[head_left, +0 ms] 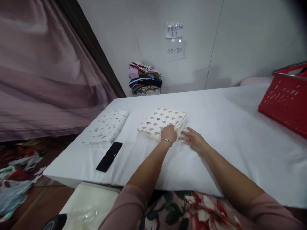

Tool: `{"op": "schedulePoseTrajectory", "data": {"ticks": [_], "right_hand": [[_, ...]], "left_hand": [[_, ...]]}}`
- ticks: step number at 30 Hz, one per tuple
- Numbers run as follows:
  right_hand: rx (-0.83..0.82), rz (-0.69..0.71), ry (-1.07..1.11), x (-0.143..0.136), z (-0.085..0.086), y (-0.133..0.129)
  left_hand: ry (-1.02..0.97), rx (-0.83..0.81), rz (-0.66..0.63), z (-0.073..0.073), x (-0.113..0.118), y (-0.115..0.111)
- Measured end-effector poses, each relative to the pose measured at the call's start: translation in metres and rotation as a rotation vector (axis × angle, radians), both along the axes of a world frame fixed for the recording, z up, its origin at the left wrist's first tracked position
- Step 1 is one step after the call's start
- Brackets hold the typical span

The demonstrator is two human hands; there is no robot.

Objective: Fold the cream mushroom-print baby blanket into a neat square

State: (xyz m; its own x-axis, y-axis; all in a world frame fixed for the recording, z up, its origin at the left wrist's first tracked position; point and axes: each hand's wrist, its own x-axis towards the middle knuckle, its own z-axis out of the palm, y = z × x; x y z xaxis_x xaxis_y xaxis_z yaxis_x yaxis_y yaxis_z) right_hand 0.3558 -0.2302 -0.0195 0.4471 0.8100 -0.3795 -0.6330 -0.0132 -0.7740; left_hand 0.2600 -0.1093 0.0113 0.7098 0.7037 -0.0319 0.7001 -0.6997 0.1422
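A folded white cloth [159, 120] with grey mushroom-like prints and a few coloured marks lies in the middle of the table. My left hand [169, 133], a bracelet at its wrist, is closed on the cloth's near right corner; the fingertips are partly hidden. Just right of that corner, my right hand [194, 140] has its fingers apart, close to the cloth's loose right edge, and holds nothing. To the left lies a second folded white cloth [105, 127] with small dark prints.
A black phone [109, 157] lies on the white-covered table [240, 140], near the left end. At the right stands a red basket [285, 99]. Behind the far edge is a stack of folded fabrics [145, 79] against the wall. A pink curtain [48, 64] hangs at the left.
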Motion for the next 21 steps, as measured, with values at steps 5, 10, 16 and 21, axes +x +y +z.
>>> {"op": "schedulePoseTrajectory", "data": {"ticks": [5, 10, 16, 21], "right_hand": [[0.118, -0.109, 0.107, 0.01, -0.006, 0.006], [0.167, -0.078, 0.143, 0.018, -0.006, 0.015], [0.209, 0.052, 0.223, 0.021, -0.007, 0.013], [0.122, 0.054, 0.145, 0.019, -0.007, 0.011]], "left_hand": [[-0.006, 0.0, -0.001, -0.002, 0.0, 0.002], [-0.009, 0.011, -0.006, -0.003, 0.0, 0.002], [-0.013, 0.024, -0.003, -0.002, -0.002, 0.0], [-0.005, 0.025, 0.001, -0.002, -0.003, 0.0]]}}
